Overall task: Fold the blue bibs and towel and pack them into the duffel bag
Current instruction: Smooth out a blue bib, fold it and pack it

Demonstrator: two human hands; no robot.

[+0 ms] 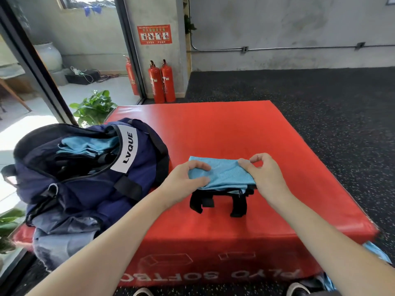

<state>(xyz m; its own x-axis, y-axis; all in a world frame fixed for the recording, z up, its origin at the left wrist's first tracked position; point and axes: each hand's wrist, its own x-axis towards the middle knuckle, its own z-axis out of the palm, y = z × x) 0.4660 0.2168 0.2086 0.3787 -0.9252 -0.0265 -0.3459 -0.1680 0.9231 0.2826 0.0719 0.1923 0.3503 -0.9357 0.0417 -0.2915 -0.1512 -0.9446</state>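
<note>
A folded light-blue bib with black straps hanging at its near edge lies on the red plyo box. My left hand grips the bib's left end, thumb on top. My right hand pinches the bib's right far corner between thumb and fingers. The navy duffel bag marked LVQUE sits open on the left of the box, with folded blue bibs inside it.
More blue cloth hangs off the box's right near corner. A potted plant stands behind the bag, two red fire extinguishers stand by the pillar, and dark speckled floor surrounds the box.
</note>
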